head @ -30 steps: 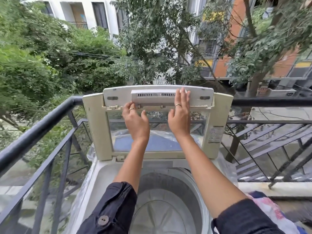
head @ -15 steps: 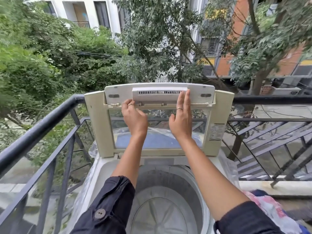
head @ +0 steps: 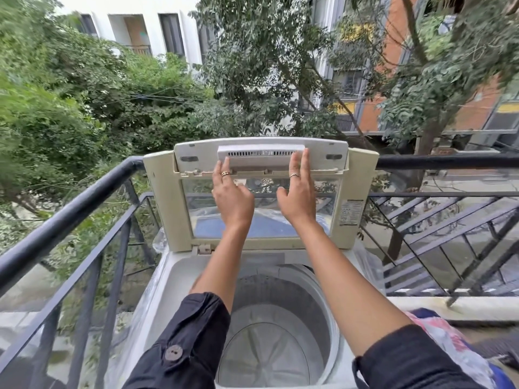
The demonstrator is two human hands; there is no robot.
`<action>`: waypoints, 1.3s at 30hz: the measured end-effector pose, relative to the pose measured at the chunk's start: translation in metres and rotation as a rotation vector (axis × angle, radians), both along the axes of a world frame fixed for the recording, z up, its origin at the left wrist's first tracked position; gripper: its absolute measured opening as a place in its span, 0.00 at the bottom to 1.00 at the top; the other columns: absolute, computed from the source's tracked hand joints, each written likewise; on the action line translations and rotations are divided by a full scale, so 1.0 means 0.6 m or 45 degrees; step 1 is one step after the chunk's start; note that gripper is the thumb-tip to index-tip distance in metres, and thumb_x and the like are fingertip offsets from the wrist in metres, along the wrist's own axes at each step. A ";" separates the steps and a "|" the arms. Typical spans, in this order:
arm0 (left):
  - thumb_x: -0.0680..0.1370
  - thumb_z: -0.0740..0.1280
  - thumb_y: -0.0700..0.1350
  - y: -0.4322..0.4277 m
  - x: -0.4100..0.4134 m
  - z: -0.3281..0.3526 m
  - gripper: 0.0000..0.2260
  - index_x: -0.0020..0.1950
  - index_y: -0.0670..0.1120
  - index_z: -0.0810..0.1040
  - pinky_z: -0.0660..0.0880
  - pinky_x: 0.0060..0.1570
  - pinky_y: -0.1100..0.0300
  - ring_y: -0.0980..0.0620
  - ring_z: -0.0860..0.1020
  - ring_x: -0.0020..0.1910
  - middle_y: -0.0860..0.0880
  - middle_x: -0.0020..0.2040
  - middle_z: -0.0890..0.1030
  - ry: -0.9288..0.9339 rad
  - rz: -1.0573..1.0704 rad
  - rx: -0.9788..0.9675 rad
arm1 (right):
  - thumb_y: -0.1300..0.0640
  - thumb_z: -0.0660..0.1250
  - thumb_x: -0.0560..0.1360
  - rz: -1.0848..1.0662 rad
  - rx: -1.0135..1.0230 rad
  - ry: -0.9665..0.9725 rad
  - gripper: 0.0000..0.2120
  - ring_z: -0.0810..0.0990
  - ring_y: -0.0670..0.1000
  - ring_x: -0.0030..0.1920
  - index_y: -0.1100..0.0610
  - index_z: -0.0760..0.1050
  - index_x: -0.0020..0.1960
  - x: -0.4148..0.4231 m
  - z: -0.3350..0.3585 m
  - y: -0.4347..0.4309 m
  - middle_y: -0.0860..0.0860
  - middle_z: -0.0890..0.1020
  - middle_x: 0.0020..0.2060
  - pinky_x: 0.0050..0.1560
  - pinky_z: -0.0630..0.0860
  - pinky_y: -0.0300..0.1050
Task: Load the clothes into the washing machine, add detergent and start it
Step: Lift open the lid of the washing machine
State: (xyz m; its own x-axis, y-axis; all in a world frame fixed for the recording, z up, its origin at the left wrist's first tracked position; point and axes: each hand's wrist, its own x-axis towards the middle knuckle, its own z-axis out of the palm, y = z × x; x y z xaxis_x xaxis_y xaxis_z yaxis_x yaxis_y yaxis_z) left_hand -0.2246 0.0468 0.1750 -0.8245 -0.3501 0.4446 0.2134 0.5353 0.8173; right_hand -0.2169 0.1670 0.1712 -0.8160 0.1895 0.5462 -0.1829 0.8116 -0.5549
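Cream plastic top-loading washing machine (head: 174,276) centre, grey drum (head: 278,352) empty. My left hand (head: 233,203), right hand (head: 297,203) flat on raised cream folding lid (head: 163,206), fingers straight, gripping nothing. Risk: I release early, lid drops on forearms. Floral clothes (head: 449,346) near right.

I see the washing machine (head: 179,276) set in a corner of the railing (head: 70,209), which runs along its left and behind it. The lid (head: 163,203) stands upright at the back, with the drum (head: 280,346) below and in front of it. The left hand (head: 233,197) and right hand (head: 297,197) lie side by side on the lid's upper part. What I take to be clothes (head: 438,335) lie to the machine's right.
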 end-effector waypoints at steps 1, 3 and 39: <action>0.73 0.59 0.32 0.002 0.006 0.002 0.31 0.75 0.49 0.61 0.72 0.63 0.46 0.46 0.71 0.66 0.48 0.74 0.63 -0.006 -0.004 0.006 | 0.65 0.60 0.74 0.006 -0.024 0.013 0.36 0.54 0.54 0.77 0.54 0.47 0.78 0.006 0.002 0.000 0.52 0.44 0.78 0.67 0.70 0.51; 0.74 0.59 0.33 0.006 0.013 0.002 0.30 0.75 0.48 0.62 0.70 0.66 0.47 0.48 0.69 0.69 0.48 0.73 0.65 -0.013 0.000 0.017 | 0.67 0.59 0.74 0.008 -0.091 0.054 0.34 0.58 0.54 0.75 0.55 0.53 0.77 0.014 0.005 -0.001 0.52 0.47 0.78 0.61 0.75 0.50; 0.77 0.65 0.52 0.317 0.182 -0.146 0.11 0.43 0.46 0.81 0.72 0.40 0.61 0.53 0.80 0.37 0.52 0.33 0.80 -0.449 -0.501 0.155 | 0.60 0.68 0.73 -0.587 -0.557 -0.021 0.04 0.75 0.45 0.39 0.59 0.79 0.47 0.247 -0.159 0.290 0.55 0.83 0.45 0.43 0.71 0.34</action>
State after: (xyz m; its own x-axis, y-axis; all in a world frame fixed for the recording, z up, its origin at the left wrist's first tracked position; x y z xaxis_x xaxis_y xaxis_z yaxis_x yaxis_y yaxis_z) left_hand -0.1157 0.2369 0.0875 -0.9955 -0.0162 0.0929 0.0805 0.3672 0.9266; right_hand -0.0688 0.3407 0.0758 -0.6051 0.7260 0.3266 0.1428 0.5026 -0.8526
